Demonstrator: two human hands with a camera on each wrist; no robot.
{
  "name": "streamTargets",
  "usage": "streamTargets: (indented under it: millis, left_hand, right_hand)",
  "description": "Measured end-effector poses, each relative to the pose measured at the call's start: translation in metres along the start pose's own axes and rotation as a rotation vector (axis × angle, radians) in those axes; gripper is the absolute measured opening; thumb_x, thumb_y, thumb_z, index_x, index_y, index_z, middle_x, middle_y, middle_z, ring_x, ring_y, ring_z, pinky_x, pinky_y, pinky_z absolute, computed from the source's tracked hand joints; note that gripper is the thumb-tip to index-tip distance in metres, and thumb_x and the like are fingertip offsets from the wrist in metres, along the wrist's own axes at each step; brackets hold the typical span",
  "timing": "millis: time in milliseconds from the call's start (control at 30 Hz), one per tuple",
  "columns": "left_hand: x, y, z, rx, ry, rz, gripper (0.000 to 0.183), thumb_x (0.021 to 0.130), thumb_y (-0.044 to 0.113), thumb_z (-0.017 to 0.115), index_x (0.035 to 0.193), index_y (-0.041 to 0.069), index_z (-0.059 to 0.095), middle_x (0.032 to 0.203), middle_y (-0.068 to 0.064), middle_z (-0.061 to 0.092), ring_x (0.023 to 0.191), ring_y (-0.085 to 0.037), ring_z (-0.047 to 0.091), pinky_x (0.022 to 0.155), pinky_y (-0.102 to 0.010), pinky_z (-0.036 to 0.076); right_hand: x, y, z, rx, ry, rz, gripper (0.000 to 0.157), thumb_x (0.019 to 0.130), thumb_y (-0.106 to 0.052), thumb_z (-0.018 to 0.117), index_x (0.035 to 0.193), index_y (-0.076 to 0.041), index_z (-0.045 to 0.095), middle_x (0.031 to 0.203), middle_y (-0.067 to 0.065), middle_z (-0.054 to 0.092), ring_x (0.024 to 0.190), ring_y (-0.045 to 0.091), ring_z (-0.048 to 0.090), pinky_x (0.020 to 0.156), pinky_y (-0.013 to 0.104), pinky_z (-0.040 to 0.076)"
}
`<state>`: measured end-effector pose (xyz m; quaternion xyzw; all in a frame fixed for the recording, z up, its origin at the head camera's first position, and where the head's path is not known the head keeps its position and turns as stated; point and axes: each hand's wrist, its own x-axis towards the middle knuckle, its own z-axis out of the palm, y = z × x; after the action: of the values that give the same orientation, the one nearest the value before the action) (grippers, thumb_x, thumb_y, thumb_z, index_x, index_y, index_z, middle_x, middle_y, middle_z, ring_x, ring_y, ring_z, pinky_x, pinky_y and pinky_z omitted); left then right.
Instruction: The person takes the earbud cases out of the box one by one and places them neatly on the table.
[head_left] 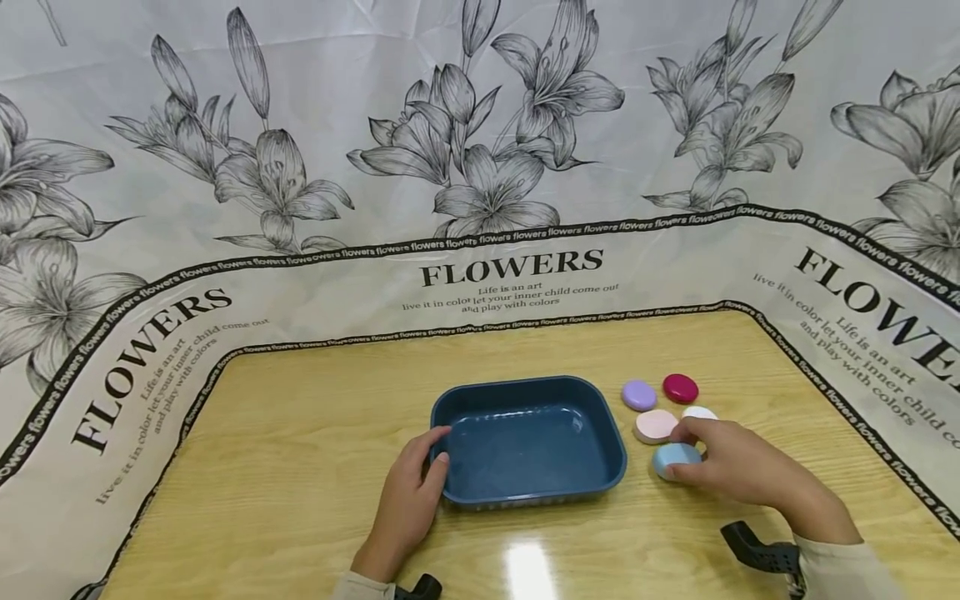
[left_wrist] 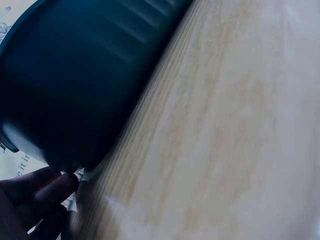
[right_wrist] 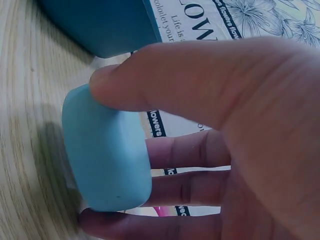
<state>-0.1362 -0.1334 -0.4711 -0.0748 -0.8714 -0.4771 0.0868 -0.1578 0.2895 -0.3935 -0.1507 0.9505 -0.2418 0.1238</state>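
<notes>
A dark blue rectangular plastic basin stands on the table with nothing inside. My left hand grips its left rim, thumb and index finger over the edge; the left wrist view shows other fingers by the basin's outer wall. To the right of the basin, my right hand pinches a light blue oval soap bar between thumb and fingers, low over the wood. Just behind it lie a pale pink soap bar and a white one, partly hidden by the hand.
A lilac soap bar and a dark pink one lie farther back, right of the basin. The wooden table is bordered by a white floral cloth at the back and sides.
</notes>
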Motion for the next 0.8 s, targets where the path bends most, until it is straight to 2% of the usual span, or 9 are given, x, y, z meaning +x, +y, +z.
streamTargets:
  millis: [467, 800]
  left_hand:
    - [-0.0042, -0.0001, 0.0018, 0.009, -0.002, -0.014, 0.033, 0.102, 0.022, 0.057, 0.135, 0.022, 0.062, 0.137, 0.005, 0.058, 0.132, -0.015, 0.050, 0.110, -0.047, 0.040]
    - [-0.0026, 0.0002, 0.0024, 0.017, 0.021, 0.007, 0.033, 0.101, 0.022, 0.059, 0.134, 0.022, 0.063, 0.135, 0.007, 0.059, 0.130, -0.014, 0.051, 0.109, -0.046, 0.042]
  right_hand:
    - [-0.0021, 0.0031, 0.0068, 0.018, -0.088, 0.023, 0.039, 0.082, -0.039, 0.082, 0.102, -0.013, 0.062, 0.087, -0.002, 0.060, 0.076, 0.015, 0.052, 0.066, 0.029, 0.045]
    - [-0.0008, 0.0021, 0.0087, 0.015, -0.080, -0.002, 0.038, 0.081, -0.036, 0.083, 0.099, -0.010, 0.063, 0.086, -0.002, 0.058, 0.078, 0.015, 0.051, 0.067, 0.029, 0.045]
